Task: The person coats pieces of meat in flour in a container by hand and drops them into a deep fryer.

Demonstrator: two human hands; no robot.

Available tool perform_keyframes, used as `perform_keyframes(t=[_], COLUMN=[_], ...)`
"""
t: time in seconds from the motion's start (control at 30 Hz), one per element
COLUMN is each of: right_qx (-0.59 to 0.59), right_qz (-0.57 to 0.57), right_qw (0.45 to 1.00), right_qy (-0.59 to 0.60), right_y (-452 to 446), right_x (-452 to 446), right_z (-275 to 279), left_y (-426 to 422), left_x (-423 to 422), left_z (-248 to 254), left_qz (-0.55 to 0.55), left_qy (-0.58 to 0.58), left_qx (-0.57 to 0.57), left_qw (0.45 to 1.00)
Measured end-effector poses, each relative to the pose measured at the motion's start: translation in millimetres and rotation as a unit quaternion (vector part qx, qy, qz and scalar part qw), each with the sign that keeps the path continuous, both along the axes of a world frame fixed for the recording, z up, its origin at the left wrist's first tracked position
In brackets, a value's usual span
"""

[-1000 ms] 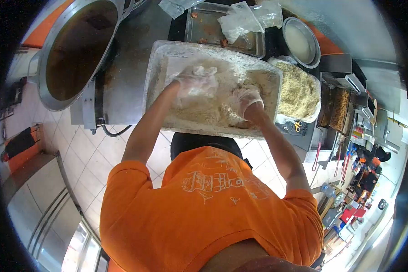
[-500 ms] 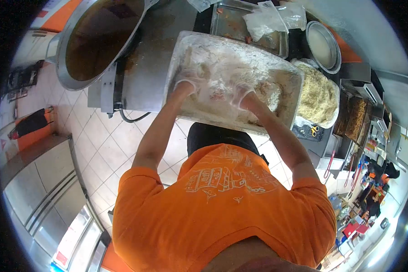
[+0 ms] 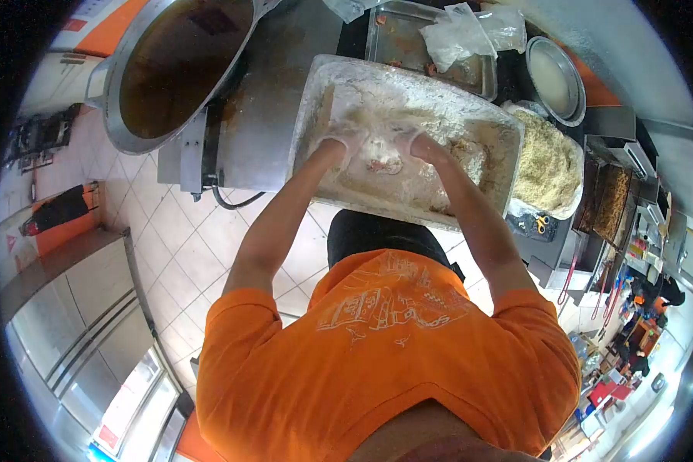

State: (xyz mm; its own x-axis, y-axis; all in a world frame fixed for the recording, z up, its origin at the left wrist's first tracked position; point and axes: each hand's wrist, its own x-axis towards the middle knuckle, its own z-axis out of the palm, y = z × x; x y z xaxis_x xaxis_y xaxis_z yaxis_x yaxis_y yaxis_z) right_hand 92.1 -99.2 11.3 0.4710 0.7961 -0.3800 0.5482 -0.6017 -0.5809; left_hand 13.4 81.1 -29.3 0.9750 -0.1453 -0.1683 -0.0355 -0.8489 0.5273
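Note:
A large pale tub (image 3: 325, 71) holds white flour (image 3: 431, 104), thickest along its far side. Inside it, both my hands wear clear, flour-dusted plastic gloves. My left hand (image 3: 352, 135) is just left of a flour-covered, pinkish piece that looks like raw meat (image 3: 383, 165). My right hand (image 3: 403, 135) is a little beyond that piece, on its right. Blur and flour dust hide the fingers of both hands, so I cannot make out whether they grip anything. Another clumpy, floured heap (image 3: 467, 158) lies at the tub's right side.
A wide pot of brown liquid (image 3: 173, 73) stands at left. Behind the tub are a metal tray (image 3: 396, 46) with plastic bags (image 3: 458, 38) and a round metal bowl (image 3: 553, 81). Yellowish crumbs (image 3: 550, 165) fill a container at right, near yellow-handled scissors (image 3: 543, 223).
My hands have come closer together and moved toward the far side of the tub. The pinkish piece between them shows more clearly. The whole view has shifted slightly.

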Motion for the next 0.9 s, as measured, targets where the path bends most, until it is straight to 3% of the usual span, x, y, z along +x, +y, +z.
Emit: perform_keyframes(t=[0.03,0.07,0.13,0.17,0.2,0.23,0.27,0.3,0.33,0.37,0.4,0.43,0.47,0.5,0.57,0.63,0.67,0.7,0.73,0.77,0.8,0.83,0.9], right_qx=[-0.027,-0.029,0.096,0.098,0.047,-0.004,-0.17,-0.168,-0.044,0.08,0.08,0.09,0.099,0.098,0.294,0.252,0.211,0.21,0.198,0.167,0.159,0.156,0.091], right_qz=[0.062,0.064,-0.031,-0.031,-0.062,-0.094,0.006,0.004,-0.103,-0.204,-0.205,-0.259,-0.31,-0.311,-0.359,-0.384,-0.407,-0.408,-0.282,-0.128,-0.063,-0.059,-0.109], right_qw=[0.995,0.995,0.995,0.995,0.996,0.992,0.981,0.982,0.976,0.934,0.933,0.898,0.856,0.855,0.745,0.755,0.764,0.763,0.91,0.977,0.97,0.971,0.988], right_qy=[-0.076,-0.071,0.013,0.007,0.042,0.083,0.088,0.087,0.188,0.283,0.285,0.345,0.402,0.403,0.479,0.467,0.454,0.454,0.231,-0.011,-0.173,-0.171,0.062], right_y=[-6.3,-12.1,-23.9,-25.7,-26.0,-24.9,-22.8,-21.8,-18.5,-14.4,-9.6,-3.7,-1.5,-3.3,-4.6,7.6,12.4,14.1,16.9,17.8,21.6,18.7,15.6], right_x=[-3.4,-9.6,-23.0,-24.7,-25.3,-26.1,-17.8,-22.6,-28.2,-32.7,-36.0,-36.3,-36.9,-37.0,-33.1,-26.8,-23.7,-17.9,-10.3,-5.0,-4.8,-4.4,-5.9], right_z=[-0.9,-15.4,-76.8,-104.3,-132.4,-149.8,-157.5,-147.7,-123.2,-96.4,-66.5,-33.3,-18.3,-29.8,-59.2,-35.8,-27.9,-35.4,-43.1,-50.0,-43.3,-34.9,19.0], left_y=[-9.0,-14.2,-24.0,-35.3,-49.7,-56.8,-57.0,-56.4,-54.0,-56.5,-64.9,-69.0,-68.4,-67.1,-65.9,-63.7,-61.5,-56.7,-52.0,-45.7,-35.7,-24.8,4.3], left_x=[-6.9,-10.8,-13.0,-13.2,-15.8,-18.9,-22.8,-25.6,-21.3,-14.5,-11.6,-9.0,-8.4,-7.8,-4.8,3.2,4.1,5.0,3.8,1.2,-1.1,-3.6,-6.6], left_z=[9.8,3.6,-24.8,-62.8,-115.6,-141.9,-132.8,-112.7,-92.4,-74.7,-57.7,-45.3,-40.0,-33.7,-34.0,-51.1,-49.3,-45.1,-41.2,-45.1,-51.9,-58.5,-90.5], left_qz=[0.108,0.109,-0.101,-0.101,0.092,0.272,0.271,0.285,0.291,0.289,0.34,0.389,0.39,0.391,0.392,0.274,0.275,0.301,0.322,0.325,0.247,0.153,0.094], left_qy=[0.076,0.081,0.197,0.191,0.315,0.402,0.404,0.423,0.429,0.428,0.407,0.384,0.386,0.354,0.322,0.29,0.293,0.256,0.215,0.216,0.164,0.102,0.136], left_qx=[-0.013,-0.015,0.008,0.01,-0.249,-0.478,-0.475,-0.591,-0.692,-0.691,-0.697,-0.701,-0.701,-0.708,-0.715,-0.772,-0.771,-0.699,-0.615,-0.617,-0.431,-0.213,-0.232], left_qw=[0.991,0.991,0.975,0.976,0.911,0.732,0.734,0.625,0.502,0.506,0.483,0.458,0.457,0.47,0.482,0.495,0.494,0.596,0.687,0.684,0.852,0.959,0.959])
